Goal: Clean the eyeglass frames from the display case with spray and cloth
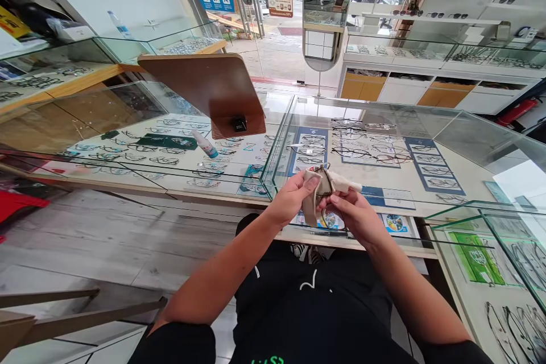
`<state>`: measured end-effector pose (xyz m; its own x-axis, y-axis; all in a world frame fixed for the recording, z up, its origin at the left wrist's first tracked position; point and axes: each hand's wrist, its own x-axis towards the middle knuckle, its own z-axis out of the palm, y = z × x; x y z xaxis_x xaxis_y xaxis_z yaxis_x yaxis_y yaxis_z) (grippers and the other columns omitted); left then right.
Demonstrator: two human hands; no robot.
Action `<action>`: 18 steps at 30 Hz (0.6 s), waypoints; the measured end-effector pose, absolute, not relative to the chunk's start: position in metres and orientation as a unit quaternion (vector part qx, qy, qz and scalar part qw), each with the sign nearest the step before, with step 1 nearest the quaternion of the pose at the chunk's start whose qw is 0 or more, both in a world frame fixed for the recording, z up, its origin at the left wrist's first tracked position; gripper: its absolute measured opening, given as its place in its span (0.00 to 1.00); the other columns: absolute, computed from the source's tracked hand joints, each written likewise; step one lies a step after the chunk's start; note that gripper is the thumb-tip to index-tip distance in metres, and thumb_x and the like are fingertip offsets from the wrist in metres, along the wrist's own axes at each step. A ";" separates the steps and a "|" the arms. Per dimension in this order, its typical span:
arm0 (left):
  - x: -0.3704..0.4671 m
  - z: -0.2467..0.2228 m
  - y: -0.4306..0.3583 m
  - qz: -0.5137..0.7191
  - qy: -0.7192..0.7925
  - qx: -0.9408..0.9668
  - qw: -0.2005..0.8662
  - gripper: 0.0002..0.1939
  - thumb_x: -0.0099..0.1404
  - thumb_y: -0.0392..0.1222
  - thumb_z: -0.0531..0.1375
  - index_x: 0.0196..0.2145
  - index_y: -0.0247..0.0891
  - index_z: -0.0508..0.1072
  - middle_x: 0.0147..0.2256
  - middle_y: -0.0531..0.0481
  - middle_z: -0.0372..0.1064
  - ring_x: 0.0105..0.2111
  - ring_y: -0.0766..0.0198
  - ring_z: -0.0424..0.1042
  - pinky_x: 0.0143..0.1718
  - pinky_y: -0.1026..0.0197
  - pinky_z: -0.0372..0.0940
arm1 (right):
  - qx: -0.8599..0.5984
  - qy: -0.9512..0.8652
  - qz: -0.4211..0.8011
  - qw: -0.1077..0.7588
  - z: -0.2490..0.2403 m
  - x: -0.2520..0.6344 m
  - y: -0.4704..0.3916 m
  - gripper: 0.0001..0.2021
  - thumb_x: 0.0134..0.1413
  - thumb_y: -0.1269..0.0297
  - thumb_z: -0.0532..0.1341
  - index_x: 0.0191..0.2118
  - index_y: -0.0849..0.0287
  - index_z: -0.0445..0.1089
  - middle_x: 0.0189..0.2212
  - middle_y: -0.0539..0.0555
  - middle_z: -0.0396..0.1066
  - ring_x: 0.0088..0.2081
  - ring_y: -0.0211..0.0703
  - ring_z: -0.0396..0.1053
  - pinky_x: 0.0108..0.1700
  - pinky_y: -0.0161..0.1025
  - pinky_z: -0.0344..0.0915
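Observation:
A beige cloth [313, 205] is bunched around a pair of thin-framed eyeglasses [327, 222] above the front edge of the glass counter. My left hand [294, 196] is closed on the cloth, its thumb pressed over the part around the frame. My right hand [352, 213] is closed around the lower right side of the eyeglasses, near the cloth's other end. One lens rim shows below the fingers. The cloth and fingers hide much of the frame.
A glass display case [469, 173] with rows of eyeglasses lies ahead. On the left part of the counter stand a brown-backed mirror or board [205, 82] and a small white bottle [205, 144]. A lower glass case [452, 273] is at the right.

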<state>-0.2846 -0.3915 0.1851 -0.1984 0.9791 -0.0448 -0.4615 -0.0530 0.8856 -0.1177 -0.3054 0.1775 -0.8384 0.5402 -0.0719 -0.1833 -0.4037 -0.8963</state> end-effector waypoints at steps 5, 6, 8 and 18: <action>-0.270 0.178 -0.389 0.675 0.433 0.313 0.509 0.27 0.62 0.57 0.77 0.46 0.37 0.72 0.26 0.58 0.71 0.19 0.73 0.66 0.21 0.71 0.62 | -0.182 -0.488 0.827 0.213 0.169 -0.120 -0.309 0.17 0.55 0.49 0.78 0.43 0.55 0.82 0.36 0.55 0.83 0.39 0.48 0.79 0.49 0.47 0.74; -0.266 0.176 -0.386 0.689 0.442 0.302 0.488 0.25 0.64 0.59 0.75 0.42 0.38 0.71 0.23 0.60 0.67 0.16 0.74 0.61 0.17 0.71 0.57 | -0.179 -0.491 0.826 0.214 0.168 -0.121 -0.311 0.17 0.55 0.50 0.78 0.44 0.55 0.82 0.36 0.54 0.83 0.39 0.48 0.79 0.50 0.46 0.74; -0.262 0.173 -0.381 0.710 0.452 0.289 0.456 0.26 0.68 0.64 0.70 0.37 0.39 0.68 0.18 0.62 0.61 0.13 0.74 0.56 0.14 0.71 0.51 | -0.177 -0.501 0.819 0.216 0.168 -0.121 -0.315 0.15 0.57 0.51 0.78 0.42 0.55 0.83 0.36 0.54 0.83 0.40 0.48 0.79 0.49 0.45 0.72; -0.267 0.177 -0.392 0.664 0.401 0.334 0.536 0.29 0.63 0.55 0.77 0.51 0.37 0.72 0.27 0.54 0.75 0.24 0.68 0.73 0.28 0.66 0.71 | -0.191 -0.492 0.825 0.204 0.176 -0.106 -0.300 0.17 0.54 0.49 0.78 0.37 0.57 0.83 0.33 0.56 0.82 0.37 0.47 0.78 0.46 0.45 0.73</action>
